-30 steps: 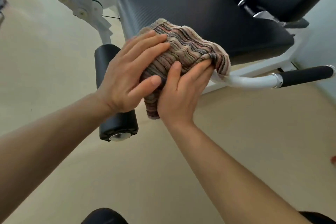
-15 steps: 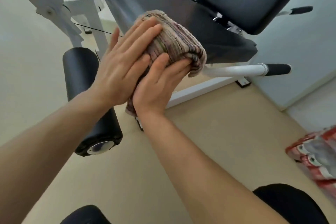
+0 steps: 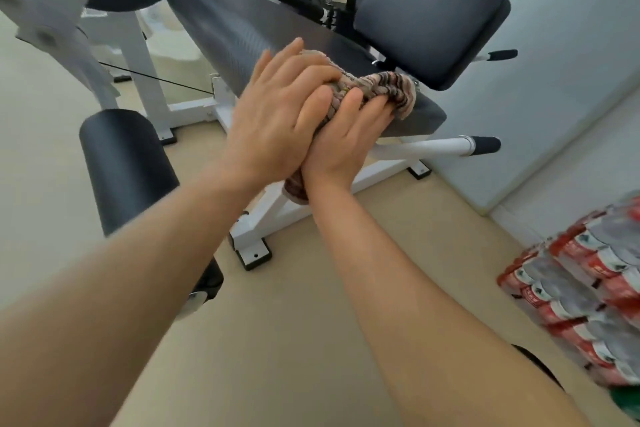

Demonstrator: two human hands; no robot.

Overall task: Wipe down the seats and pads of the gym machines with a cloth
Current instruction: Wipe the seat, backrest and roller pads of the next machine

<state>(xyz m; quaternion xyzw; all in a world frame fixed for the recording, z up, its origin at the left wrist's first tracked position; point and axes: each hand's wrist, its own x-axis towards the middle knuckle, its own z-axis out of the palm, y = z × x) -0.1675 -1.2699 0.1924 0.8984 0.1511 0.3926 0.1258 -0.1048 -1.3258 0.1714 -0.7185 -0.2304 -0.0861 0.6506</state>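
A striped, bunched-up cloth (image 3: 382,88) lies against the near edge of the black seat pad (image 3: 235,28) of a white-framed gym machine. My left hand (image 3: 277,114) covers the cloth from the top, fingers curled over it. My right hand (image 3: 346,139) holds it from below and to the right, fingertips curved into the folds. A tail of the cloth hangs under my right wrist. The black backrest pad (image 3: 426,14) stands behind the seat, apart from the cloth.
A black roller pad (image 3: 128,166) hangs low on the left, partly behind my left forearm. A white bar with a black grip (image 3: 485,144) juts out to the right under the seat. Red-labelled bottle packs (image 3: 581,288) are stacked on the beige floor at right, by the wall.
Both hands with the cloth have moved rightwards along the seat's edge toward the backrest. The camera has tilted up and back, bringing the backrest and bottle packs further into view.
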